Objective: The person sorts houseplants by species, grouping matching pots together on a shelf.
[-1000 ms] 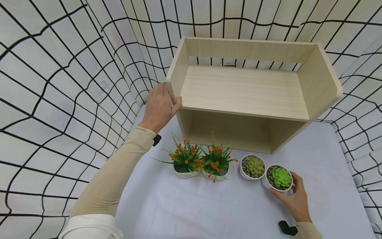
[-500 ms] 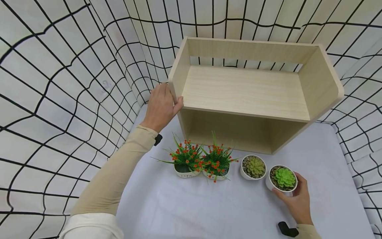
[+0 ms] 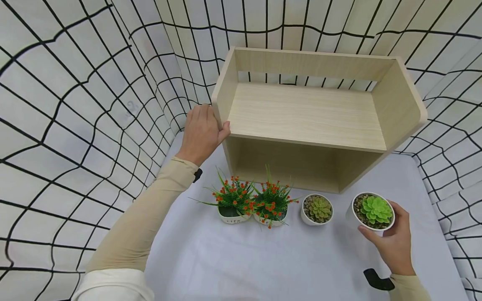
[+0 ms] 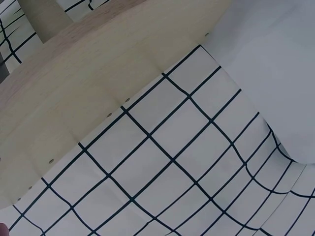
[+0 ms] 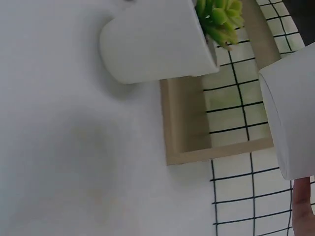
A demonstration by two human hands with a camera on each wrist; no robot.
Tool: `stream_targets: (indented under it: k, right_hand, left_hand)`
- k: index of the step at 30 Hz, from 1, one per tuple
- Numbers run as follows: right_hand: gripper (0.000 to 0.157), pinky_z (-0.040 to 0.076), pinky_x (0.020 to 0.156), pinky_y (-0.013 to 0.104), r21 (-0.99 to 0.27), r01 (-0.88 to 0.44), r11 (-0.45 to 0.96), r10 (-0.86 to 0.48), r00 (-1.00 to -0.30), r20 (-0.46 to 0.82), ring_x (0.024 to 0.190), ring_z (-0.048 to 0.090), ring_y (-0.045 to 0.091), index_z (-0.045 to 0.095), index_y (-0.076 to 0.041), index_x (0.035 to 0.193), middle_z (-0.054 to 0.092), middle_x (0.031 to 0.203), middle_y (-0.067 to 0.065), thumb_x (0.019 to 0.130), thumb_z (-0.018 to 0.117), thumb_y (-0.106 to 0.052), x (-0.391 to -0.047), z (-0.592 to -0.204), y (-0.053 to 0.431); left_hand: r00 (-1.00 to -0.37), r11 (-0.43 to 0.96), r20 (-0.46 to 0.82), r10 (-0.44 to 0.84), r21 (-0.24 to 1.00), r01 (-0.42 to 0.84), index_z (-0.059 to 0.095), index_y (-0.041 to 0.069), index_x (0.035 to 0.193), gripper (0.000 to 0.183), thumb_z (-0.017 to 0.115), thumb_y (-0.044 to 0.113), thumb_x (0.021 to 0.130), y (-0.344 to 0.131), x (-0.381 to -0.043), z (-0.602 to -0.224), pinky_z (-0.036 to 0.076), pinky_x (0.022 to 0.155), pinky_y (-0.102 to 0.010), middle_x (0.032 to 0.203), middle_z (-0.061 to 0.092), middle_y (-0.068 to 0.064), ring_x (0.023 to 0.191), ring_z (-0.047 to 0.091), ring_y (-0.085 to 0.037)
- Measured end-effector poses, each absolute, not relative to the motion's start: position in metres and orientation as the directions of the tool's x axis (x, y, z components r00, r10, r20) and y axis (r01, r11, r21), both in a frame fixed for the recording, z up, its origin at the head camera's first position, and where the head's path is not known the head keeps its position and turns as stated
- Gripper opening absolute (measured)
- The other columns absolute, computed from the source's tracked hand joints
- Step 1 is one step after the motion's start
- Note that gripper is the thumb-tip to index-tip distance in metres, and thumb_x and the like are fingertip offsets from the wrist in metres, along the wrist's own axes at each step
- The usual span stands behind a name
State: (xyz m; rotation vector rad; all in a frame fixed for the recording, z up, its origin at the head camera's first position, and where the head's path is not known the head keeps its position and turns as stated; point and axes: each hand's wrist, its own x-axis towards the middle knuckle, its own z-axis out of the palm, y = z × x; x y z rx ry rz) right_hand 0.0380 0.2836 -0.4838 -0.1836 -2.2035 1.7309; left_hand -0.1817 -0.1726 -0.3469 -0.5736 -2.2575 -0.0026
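Observation:
My right hand (image 3: pixel 397 240) holds a white pot with a bright green succulent (image 3: pixel 376 210), thumb and fingers around its sides, raised above the cloth. In the right wrist view that white pot (image 5: pixel 295 115) shows at the right edge, a finger (image 5: pixel 302 199) against it. My left hand (image 3: pixel 200 131) grips the left side panel of a pale wooden two-tier shelf (image 3: pixel 308 115), thumb on the front edge. The left wrist view shows the panel's outer face (image 4: pixel 98 88). A second white pot, with a duller green succulent (image 3: pixel 319 210), stands left of the held one.
Two pots of red-flowered artificial plants (image 3: pixel 232 196) stand side by side before the shelf's left half. White cloth (image 3: pixel 244 259) covers the table. Black wire grid panels (image 3: pixel 98 108) enclose the left, back and right.
My right hand has lifted the bright green succulent pot and carried it right, away from the duller one it stood beside. The left hand keeps its grip on the shelf.

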Motion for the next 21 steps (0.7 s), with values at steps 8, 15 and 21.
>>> stream_targets:
  k: [8, 15, 21]
  right_hand:
    - [0.106, 0.047, 0.092, 0.007, -0.939, -0.251, 0.236, 0.206, -0.931, 0.301, 0.126, 0.045, 0.012, 0.029, -0.001, 0.146, 0.041, 0.143, 0.003, 0.053, 0.066, 0.035, 0.020, -0.438, 0.275]
    - [0.104, 0.052, 0.087, 0.011, -0.930, -0.345, 0.125, 0.140, -0.922, 0.361, 0.123, 0.048, 0.015, 0.028, 0.003, 0.145, 0.042, 0.141, 0.007, 0.054, 0.066, 0.035, 0.002, -0.405, 0.263]
    - [0.103, 0.053, 0.087, 0.015, -0.905, -0.420, 0.065, 0.117, -0.898, 0.425, 0.123, 0.050, 0.017, 0.033, 0.001, 0.144, 0.041, 0.142, 0.014, 0.052, 0.066, 0.036, -0.015, -0.373, 0.250]
  left_hand:
    - [-0.588, 0.904, 0.702, 0.402, -0.200, 0.379, 0.053, -0.003, 0.082, 0.039, 0.045, 0.033, 0.095, -0.174, -0.181, -0.346, 0.038, 0.071, -0.041, 0.084, 0.053, -0.018, 0.076, 0.041, -0.032]
    - [-0.598, 0.910, 0.698, 0.394, -0.203, 0.362, 0.053, -0.003, 0.082, 0.038, 0.047, 0.032, 0.094, -0.174, -0.179, -0.345, 0.040, 0.072, -0.041, 0.085, 0.054, -0.017, 0.076, 0.042, -0.031]
    - [-0.608, 0.912, 0.689, 0.396, -0.220, 0.345, 0.054, -0.003, 0.087, 0.039, 0.048, 0.035, 0.094, -0.172, -0.178, -0.343, 0.040, 0.072, -0.041, 0.086, 0.054, -0.017, 0.076, 0.043, -0.031]
